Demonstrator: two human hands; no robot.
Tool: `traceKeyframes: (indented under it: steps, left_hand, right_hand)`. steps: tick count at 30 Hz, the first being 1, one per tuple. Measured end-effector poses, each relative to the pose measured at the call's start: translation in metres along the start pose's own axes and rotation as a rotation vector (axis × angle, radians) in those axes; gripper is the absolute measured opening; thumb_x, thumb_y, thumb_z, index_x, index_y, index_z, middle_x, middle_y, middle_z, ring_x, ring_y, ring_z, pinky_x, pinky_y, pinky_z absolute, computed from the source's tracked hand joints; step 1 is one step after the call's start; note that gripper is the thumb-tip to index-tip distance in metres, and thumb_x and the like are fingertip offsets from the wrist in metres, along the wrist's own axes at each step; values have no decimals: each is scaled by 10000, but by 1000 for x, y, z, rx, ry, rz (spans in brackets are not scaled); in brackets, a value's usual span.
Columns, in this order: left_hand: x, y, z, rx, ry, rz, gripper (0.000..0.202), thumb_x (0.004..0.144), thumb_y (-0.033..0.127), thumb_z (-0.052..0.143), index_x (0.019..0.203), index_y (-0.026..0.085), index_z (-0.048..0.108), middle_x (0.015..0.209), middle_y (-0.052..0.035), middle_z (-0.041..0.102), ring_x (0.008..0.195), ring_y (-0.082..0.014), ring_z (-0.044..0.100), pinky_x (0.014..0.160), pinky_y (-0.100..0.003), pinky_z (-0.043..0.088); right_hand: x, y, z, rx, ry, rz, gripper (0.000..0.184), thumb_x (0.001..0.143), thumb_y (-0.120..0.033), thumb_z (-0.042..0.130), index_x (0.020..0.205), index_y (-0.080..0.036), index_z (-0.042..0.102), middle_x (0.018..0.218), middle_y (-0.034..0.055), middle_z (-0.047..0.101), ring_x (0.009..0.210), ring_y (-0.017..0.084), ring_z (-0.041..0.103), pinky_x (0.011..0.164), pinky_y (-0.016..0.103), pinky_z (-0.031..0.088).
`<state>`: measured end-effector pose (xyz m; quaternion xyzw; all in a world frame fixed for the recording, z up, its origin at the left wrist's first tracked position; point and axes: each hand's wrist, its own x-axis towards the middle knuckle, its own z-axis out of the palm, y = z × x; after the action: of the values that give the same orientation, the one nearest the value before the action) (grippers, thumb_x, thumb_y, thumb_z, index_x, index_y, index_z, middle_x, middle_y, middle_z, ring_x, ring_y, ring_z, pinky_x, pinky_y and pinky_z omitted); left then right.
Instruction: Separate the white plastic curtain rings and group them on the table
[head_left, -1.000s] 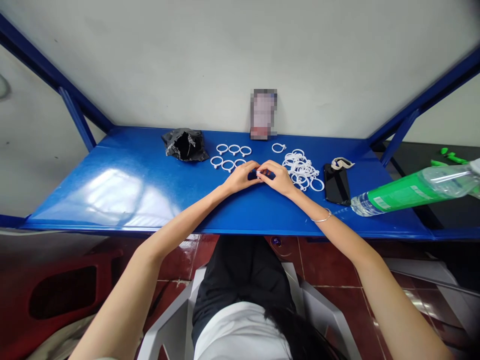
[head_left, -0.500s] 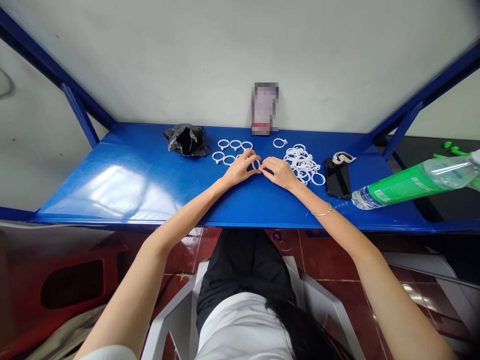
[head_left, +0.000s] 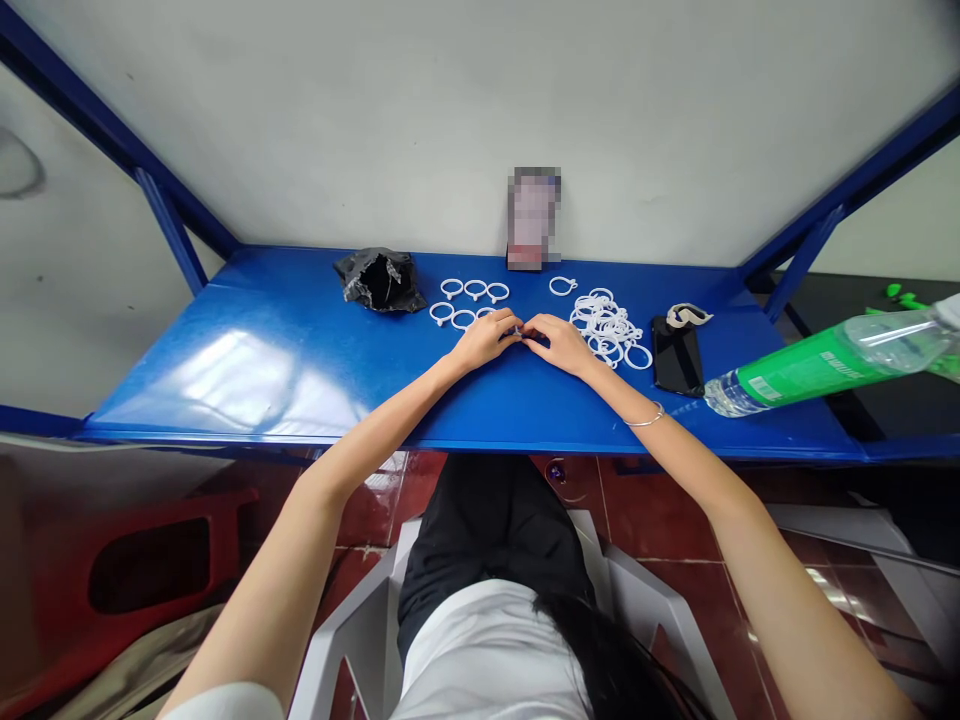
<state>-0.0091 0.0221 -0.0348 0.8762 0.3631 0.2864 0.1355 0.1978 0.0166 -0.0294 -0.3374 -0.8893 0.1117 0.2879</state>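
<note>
My left hand point(head_left: 484, 341) and my right hand point(head_left: 559, 344) meet over the middle of the blue table, fingertips pinched close together. Between them is a white curtain ring point(head_left: 517, 332), mostly covered by the fingers. Just left of and behind my left hand, several white curtain rings point(head_left: 464, 313) lie in two rows, partly hidden by that hand. A loose pile of white curtain rings point(head_left: 606, 322) lies beside my right hand. One separate curtain ring point(head_left: 573, 285) rests behind the pile.
A crumpled black plastic bag point(head_left: 381, 280) sits at the back left, its mouth open. A blurred-out upright object point(head_left: 533, 220) leans on the wall. To the right are a black phone point(head_left: 677, 357), a pale strap-like item point(head_left: 688, 316) and a bottle with green label point(head_left: 810, 362).
The curtain ring between my hands has turned, from showing its round loop to being mostly hidden by my fingers. My left fingers have closed in. The view has shifted slightly.
</note>
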Motion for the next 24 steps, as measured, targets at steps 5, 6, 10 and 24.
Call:
traceKeyframes:
  steps: [5, 6, 10, 24]
  left_hand:
    - [1, 2, -2, 25, -49, -40, 199, 931, 192, 545, 1114, 157, 617, 946, -69, 670, 833, -177, 634, 704, -257, 456]
    - [1, 3, -4, 33, -53, -42, 213, 931, 188, 545, 1130, 155, 611, 964, -74, 675, 849, -183, 638, 710, -259, 456]
    - [0, 2, -10, 80, -69, -19, 221, 924, 206, 573, 1133, 148, 616, 1068, -107, 681, 963, -223, 641, 752, -276, 459]
    - [-1, 3, -13, -308, 59, -126, 287, 877, 401, 609, 762, 141, 652, 733, -24, 648, 656, -127, 569, 639, -245, 446]
  right_hand:
    - [0, 2, -1, -30, -33, -6, 115, 919, -245, 540, 976, -208, 633, 1020, 95, 679, 960, 277, 612, 820, 422, 530]
    - [0, 3, -1, -38, -40, -5, 124, 922, -246, 536, 985, -205, 635, 1039, 100, 676, 971, 280, 606, 827, 427, 530]
    - [0, 3, -2, -45, -51, -1, 147, 935, -253, 522, 1003, -206, 644, 1046, 105, 671, 972, 284, 598, 832, 440, 525]
    - [3, -1, -2, 251, 117, 147, 188, 903, -410, 611, 920, -227, 645, 930, 63, 700, 841, 235, 642, 756, 393, 549]
